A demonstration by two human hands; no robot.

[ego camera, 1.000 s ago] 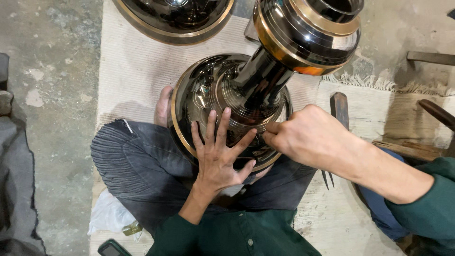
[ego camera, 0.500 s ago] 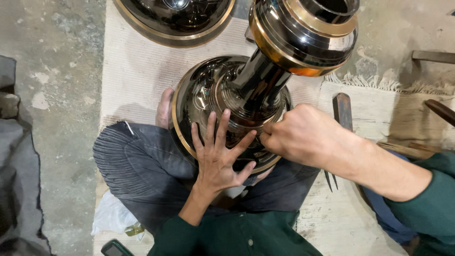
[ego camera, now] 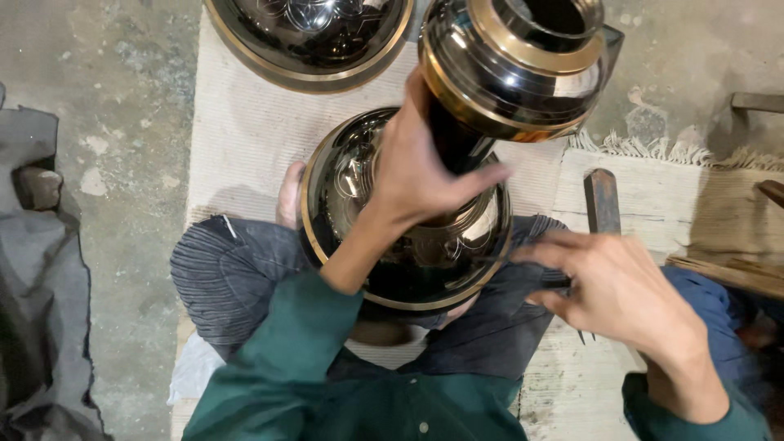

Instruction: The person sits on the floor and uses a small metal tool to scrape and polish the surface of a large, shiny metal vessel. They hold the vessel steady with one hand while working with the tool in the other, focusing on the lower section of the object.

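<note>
- left hand [ego camera: 416, 175] is wrapped tight round the neck of the dark brass vase [ego camera: 433, 220], sat in the lap
- right hand [ego camera: 612, 286] off its rim, fingers loose, maybe holding a thin tool

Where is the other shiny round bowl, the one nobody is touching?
In the head view, the second dark bowl lies at the top edge, left of centre, on the pale mat, just beyond the vase that the left hand grips.

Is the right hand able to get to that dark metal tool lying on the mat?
Probably yes. The right hand hovers open just below the dark metal tool on the pale mat, with nothing between them. The left hand is busy gripping the vase's neck.
</note>
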